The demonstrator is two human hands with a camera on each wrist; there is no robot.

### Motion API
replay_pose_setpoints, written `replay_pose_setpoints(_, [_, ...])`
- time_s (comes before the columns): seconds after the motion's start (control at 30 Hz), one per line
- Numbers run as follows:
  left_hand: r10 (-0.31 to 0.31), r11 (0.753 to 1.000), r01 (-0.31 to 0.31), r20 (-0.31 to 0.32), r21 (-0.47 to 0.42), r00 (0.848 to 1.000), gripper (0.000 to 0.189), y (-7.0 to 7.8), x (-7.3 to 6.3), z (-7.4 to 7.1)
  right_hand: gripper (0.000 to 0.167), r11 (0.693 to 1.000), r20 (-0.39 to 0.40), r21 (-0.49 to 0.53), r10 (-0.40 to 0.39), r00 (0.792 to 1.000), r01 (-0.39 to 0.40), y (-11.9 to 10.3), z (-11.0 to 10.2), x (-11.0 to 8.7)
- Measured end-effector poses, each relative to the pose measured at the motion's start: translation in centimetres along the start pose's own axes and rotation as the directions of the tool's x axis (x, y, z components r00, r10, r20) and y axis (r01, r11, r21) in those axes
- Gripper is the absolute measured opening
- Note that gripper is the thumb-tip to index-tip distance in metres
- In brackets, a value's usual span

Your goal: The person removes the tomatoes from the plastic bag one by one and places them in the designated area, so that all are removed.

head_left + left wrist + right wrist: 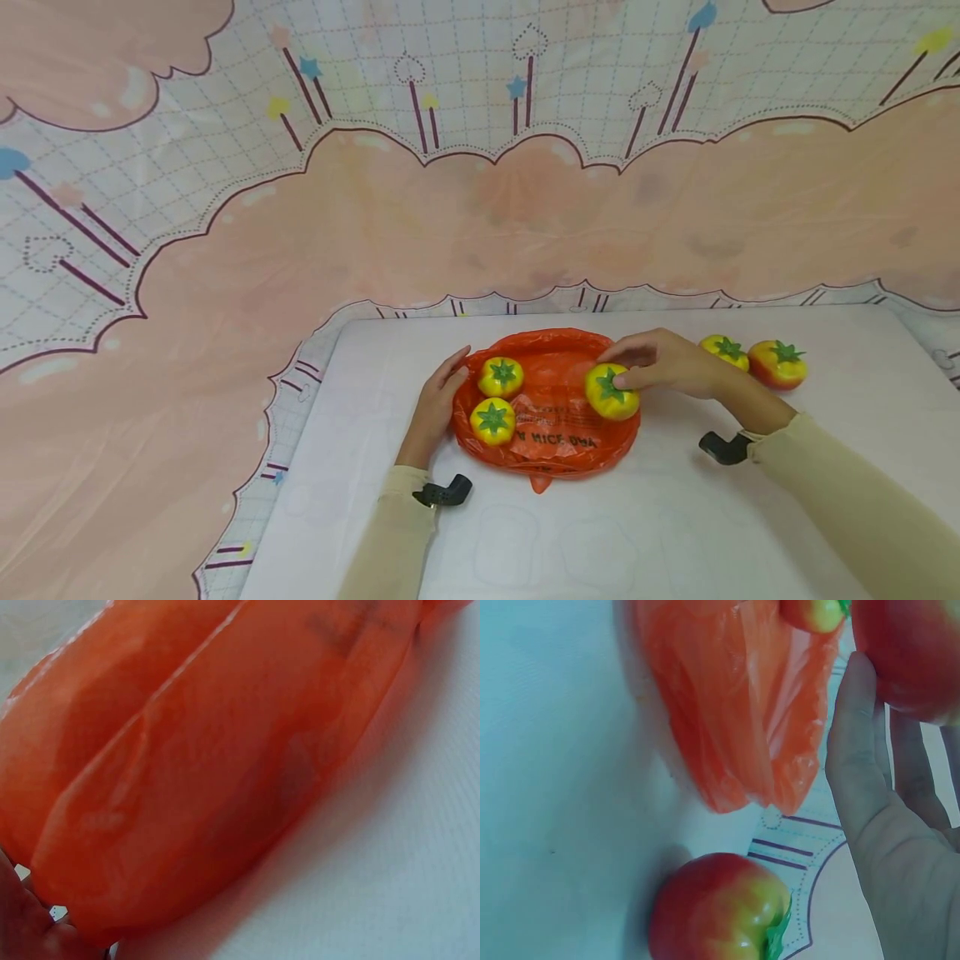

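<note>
Right hand (667,365): gripping one fruit (606,402) over right side of bag (553,367). Left hand (437,406): fingers relaxed, against bag's left side. Advised: steady bag; lower fruit gently beside pair (500,378) inside.

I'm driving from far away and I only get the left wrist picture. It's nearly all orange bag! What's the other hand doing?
Observer: The right hand is holding a yellow-and-red fruit with a green leafy top.
Operator: Ooh! Is anything inside the bag? I can't see over the side.
Observer: Yes, the head view shows two yellow fruits inside the rim of the orange bag, on its left side.
Operator: And are there any more fruits outside it?
Observer: Two others lie close together on the white table, off to the right of the bag.
</note>
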State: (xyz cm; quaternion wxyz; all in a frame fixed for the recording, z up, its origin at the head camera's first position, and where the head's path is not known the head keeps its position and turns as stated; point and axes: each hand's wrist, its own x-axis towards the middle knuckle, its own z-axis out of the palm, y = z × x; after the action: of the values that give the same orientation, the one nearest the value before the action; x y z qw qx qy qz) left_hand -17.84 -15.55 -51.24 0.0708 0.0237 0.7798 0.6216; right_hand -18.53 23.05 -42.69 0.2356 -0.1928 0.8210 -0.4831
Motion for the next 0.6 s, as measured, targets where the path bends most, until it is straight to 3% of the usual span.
replay_pose_setpoints(0.27, [-0.002, 1.000, 0.002, -0.003, 0.000, 1.000, 0.052, 0.1, 0.0, 0.0, 0.039, 0.998, -0.064, 0.065, 0.019, 0.998, -0.014, 0.6, -0.3, -1.2])
replay_pose_setpoints(0.6, [-0.004, 1.000, 0.004, -0.008, 0.020, 1.000, 0.052, 0.0, 0.0, 0.0, 0.035, 1.000, -0.157, 0.018, 0.017, 0.987, -0.015, 1.2, -0.4, -2.8])
